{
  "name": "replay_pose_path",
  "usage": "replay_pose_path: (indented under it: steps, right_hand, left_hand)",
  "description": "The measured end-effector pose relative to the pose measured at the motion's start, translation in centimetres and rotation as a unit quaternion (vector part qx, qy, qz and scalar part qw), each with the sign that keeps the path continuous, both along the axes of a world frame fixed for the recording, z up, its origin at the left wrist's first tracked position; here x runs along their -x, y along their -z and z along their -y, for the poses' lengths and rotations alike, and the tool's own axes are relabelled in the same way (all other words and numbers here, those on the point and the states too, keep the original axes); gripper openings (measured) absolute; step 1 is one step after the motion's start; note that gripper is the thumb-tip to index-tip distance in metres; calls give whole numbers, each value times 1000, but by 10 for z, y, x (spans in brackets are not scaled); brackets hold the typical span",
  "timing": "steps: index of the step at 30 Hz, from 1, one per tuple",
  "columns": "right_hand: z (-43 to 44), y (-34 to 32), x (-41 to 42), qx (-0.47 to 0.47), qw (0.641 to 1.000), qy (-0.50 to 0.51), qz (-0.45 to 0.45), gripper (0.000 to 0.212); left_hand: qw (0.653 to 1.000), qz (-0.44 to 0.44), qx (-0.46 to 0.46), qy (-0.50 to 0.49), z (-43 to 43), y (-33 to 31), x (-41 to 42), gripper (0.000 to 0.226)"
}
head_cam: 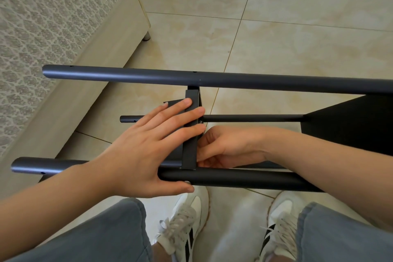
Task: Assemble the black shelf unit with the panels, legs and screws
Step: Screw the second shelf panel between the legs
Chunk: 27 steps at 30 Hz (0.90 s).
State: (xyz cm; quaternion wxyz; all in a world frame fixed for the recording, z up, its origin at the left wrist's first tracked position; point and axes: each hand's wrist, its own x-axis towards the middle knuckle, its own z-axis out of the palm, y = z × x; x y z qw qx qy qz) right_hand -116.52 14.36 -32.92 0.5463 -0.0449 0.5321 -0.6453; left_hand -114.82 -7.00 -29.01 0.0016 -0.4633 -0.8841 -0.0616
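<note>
The black shelf unit lies on its side over the tiled floor. Its far leg tube and near leg tube run left to right, with a thinner third leg tube lower between them. A black panel stands edge-on between the tubes, and another black panel sits at the right. My left hand lies flat with straight fingers across the middle panel, its thumb under the near tube. My right hand has curled fingers tucked behind that panel's right face; what they hold is hidden. A small screw head shows by the thin tube.
A bed with a patterned cover and a beige base runs along the left, one foot on the floor. My knees in grey trousers and white shoes are just below the near tube. Open tiled floor lies beyond.
</note>
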Motion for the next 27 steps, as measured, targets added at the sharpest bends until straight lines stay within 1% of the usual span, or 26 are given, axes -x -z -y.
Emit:
replay_pose_path:
  steps: [2, 7, 9, 11, 14, 16, 19, 23, 25, 27]
  right_hand:
    - [-3, -1, 4, -14, 1000, -4, -15, 24]
    - [-17, -16, 19, -52, 993, -50, -94, 19]
    - [-21, -20, 24, -62, 989, -46, -124, 18]
    - [-23, -23, 27, -85, 983, -31, -163, 23]
    - [-24, -29, 31, -163, 954, -16, -251, 19]
    - [-26, -34, 33, -202, 935, -2, -290, 15]
    - [-31, -41, 32, -206, 927, 16, -313, 14]
    - [-32, -45, 26, -215, 909, 32, -354, 13]
    - [-32, -46, 22, -229, 891, 23, -391, 15]
    - [-33, -48, 16, -256, 865, 10, -431, 19]
  left_hand:
    - [1000, 2, 1, 0, 0, -1, 3, 89]
    - [1000, 16, 7, -6, -2, -4, 19, 88]
    - [999, 30, 7, -10, -3, -6, 28, 88]
    - [999, 43, 10, -16, -4, -8, 37, 88]
    - [998, 57, 22, -24, -5, -9, 48, 89]
    - [997, 60, 31, -28, -7, -11, 54, 91]
    - [998, 39, 39, -28, -7, -10, 59, 90]
    - [999, -19, 33, -23, -7, -6, 58, 85]
    - [999, -35, 32, -26, -6, -3, 56, 82]
    - [998, -45, 31, -33, -6, -1, 52, 78]
